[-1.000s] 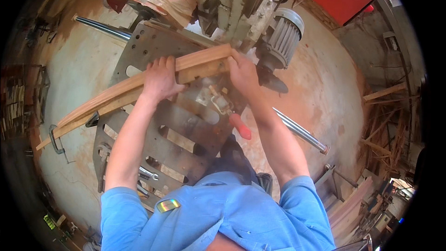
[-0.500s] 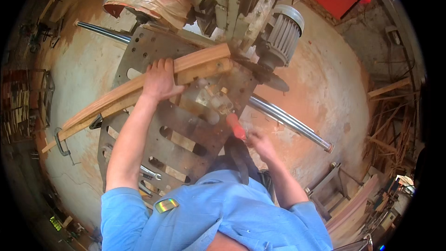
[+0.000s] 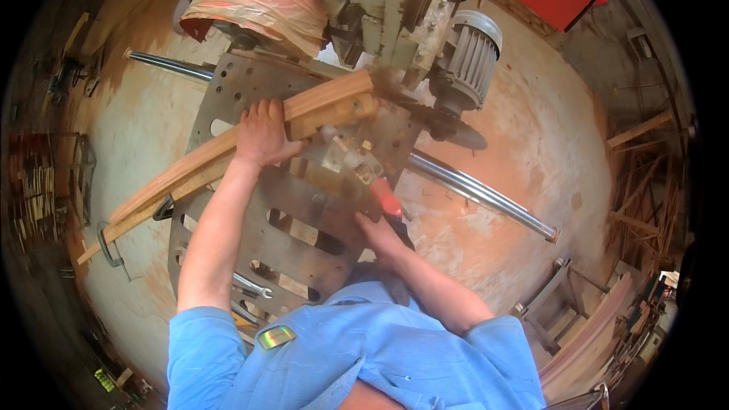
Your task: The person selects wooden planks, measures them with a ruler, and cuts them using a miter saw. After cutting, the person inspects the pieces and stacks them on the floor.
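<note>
My left hand [image 3: 262, 134] lies over a long curved wooden piece [image 3: 194, 153], fingers hooked across its far edge and the thumb spread on the near side. Beneath it runs a second, yellowish wooden strip [image 3: 334, 115]. Both rest slantwise on a slotted metal table [image 3: 262, 231]. At the table's near right edge, my right hand [image 3: 380, 235] is closed, the thumb on top and the other fingers mostly hidden. Just above that hand is the red handle [image 3: 386, 197] of a metal clamp [image 3: 363, 167]. A round saw blade [image 3: 456, 135] stands beyond the wood's right end.
A grey motor [image 3: 468, 57] sits beside the blade. Shiny rails [image 3: 486, 193] stick out from under the table. A wrapped round guard [image 3: 254, 7] is at the far left. A C-clamp [image 3: 112, 247] hangs at the wood's left end; a wrench [image 3: 252, 285] lies near my body.
My right hand has moved left from beyond the red handle to the table's near edge below it. My left hand keeps its place on the wood. The view has shifted slightly.
</note>
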The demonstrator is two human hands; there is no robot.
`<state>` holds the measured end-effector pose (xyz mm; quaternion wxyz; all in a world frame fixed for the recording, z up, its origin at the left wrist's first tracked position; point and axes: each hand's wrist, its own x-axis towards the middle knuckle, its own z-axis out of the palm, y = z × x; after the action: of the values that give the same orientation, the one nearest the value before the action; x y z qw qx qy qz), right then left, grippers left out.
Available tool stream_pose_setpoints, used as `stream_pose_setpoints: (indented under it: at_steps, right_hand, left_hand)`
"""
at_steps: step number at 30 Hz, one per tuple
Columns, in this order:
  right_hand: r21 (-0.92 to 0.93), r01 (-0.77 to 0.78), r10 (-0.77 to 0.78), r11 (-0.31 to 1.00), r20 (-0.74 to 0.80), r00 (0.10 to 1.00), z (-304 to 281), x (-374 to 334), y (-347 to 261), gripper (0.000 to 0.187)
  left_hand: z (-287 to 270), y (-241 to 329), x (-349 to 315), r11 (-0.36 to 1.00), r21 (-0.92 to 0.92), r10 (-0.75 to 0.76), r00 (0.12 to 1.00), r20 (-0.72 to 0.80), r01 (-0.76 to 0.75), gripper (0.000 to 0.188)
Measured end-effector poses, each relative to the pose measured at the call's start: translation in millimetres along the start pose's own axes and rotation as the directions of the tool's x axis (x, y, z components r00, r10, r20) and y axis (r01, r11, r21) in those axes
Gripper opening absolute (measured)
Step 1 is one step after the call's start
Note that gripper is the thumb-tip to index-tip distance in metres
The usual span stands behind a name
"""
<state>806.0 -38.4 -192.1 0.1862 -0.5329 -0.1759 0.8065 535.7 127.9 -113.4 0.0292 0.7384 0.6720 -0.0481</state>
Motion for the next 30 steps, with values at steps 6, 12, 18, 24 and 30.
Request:
stream_pose_setpoints:
  at_steps: [6, 12, 18, 24, 30]
  right_hand:
    - [-0.024, 0.11, -0.111, 0.994, -0.052, 0.992, 41, 26, 13, 0.056]
    - [-0.003, 0.074, -0.074, 0.997, -0.043, 0.996, 91, 28, -13, 0.045]
    - [0.009, 0.035, -0.034, 0.999, -0.031, 0.999, 124, 41, -21, 0.045]
    - [-0.021, 0.047, -0.047, 0.999, -0.031, 0.998, 151, 57, -22, 0.047]
    - [-0.013, 0.018, -0.018, 1.0, -0.05, 0.999, 178, 66, -23, 0.044]
  left_hand:
    - [1, -48, 3, 0.999, -0.011, 0.036, 0.998, -0.06, -0.037, 0.095]
    - [-7, -90, 8, 0.998, -0.036, 0.042, 0.997, -0.065, -0.044, 0.093]
    - [-11, -125, 15, 0.999, -0.017, 0.046, 0.997, -0.056, -0.047, 0.089]
    - [-13, -160, 20, 0.999, -0.011, 0.05, 0.997, -0.055, -0.051, 0.089]
    - [-18, -188, 21, 0.998, -0.013, 0.06, 0.997, -0.042, -0.06, 0.088]
